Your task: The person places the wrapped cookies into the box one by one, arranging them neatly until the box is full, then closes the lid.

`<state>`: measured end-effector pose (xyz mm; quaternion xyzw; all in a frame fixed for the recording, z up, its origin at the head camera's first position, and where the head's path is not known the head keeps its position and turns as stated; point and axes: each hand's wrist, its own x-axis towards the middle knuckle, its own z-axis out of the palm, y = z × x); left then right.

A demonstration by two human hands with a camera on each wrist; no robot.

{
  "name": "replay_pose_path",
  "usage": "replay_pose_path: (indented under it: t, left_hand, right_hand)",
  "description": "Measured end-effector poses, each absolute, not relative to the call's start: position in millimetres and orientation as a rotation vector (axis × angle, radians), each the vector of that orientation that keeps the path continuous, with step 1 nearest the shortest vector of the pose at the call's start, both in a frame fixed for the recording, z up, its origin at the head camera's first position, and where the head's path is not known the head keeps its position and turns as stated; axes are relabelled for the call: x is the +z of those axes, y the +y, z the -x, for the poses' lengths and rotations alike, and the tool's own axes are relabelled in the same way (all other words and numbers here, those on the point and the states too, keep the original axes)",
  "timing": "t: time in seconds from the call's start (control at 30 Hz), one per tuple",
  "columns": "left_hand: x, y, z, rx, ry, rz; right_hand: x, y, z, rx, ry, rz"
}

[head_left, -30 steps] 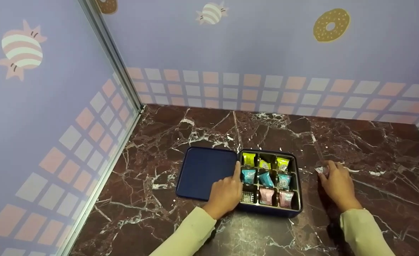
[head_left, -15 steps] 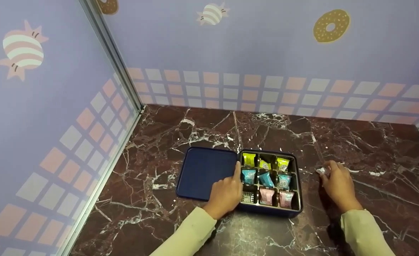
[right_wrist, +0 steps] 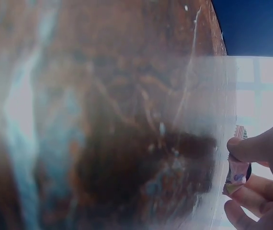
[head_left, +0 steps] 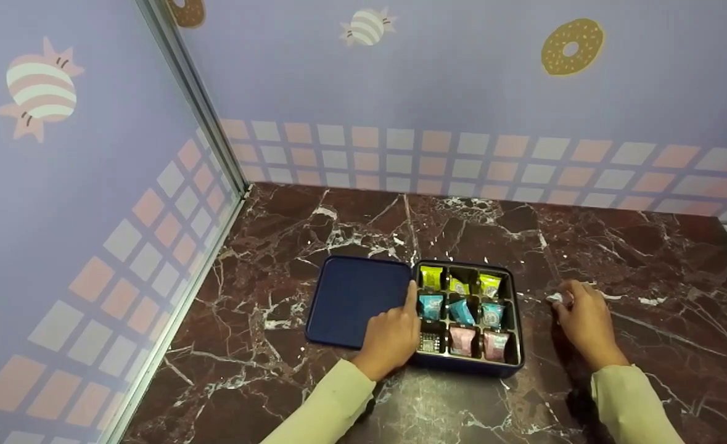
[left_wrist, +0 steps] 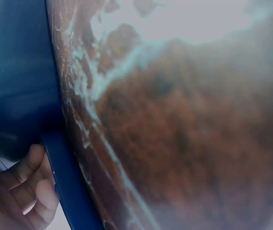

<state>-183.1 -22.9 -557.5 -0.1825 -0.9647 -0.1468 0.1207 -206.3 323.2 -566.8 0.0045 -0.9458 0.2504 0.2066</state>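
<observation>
A dark blue box (head_left: 471,365) holds small wrapped candies in a divided tray: yellow-green candies (head_left: 431,279) at the back, blue candies (head_left: 431,306) in the middle row, pink candies (head_left: 462,341) in front. The front-left compartment holds no candy. My left hand (head_left: 391,339) lies at the box's left side, index finger along the rim, other fingers curled; in the left wrist view, fingertips touch the edge of a blue rim (left_wrist: 67,184). Right of the box, just over the table, my right hand (head_left: 587,324) pinches a pale pink wrapped candy (right_wrist: 237,172) between thumb and fingers.
Left of the box lies its flat blue lid (head_left: 360,299), edge against it. The table (head_left: 264,382) has a dark red marble pattern. A lilac back wall (head_left: 449,74) and a left side panel (head_left: 79,216) with a metal frame (head_left: 203,98) border it.
The candy in my right fingers has turned a little and shows less of itself, while the fingertips have shifted slightly. My left hand, the box and the lid stay in place.
</observation>
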Motion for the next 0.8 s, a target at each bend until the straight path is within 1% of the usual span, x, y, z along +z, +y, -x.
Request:
replay_pose_path:
  t: [0.33,0.8]
  left_hand:
    - [-558.9,-23.2,184.5,-0.453,-2.839,0.529]
    - [-559.1,-22.8,184.5,-0.437,-2.842,0.524]
  right_hand:
    - [-561.2,320.3,205.7,0.761,-2.655,0.036]
    - [-554.6,312.8,204.8,0.742,-2.663,-0.001]
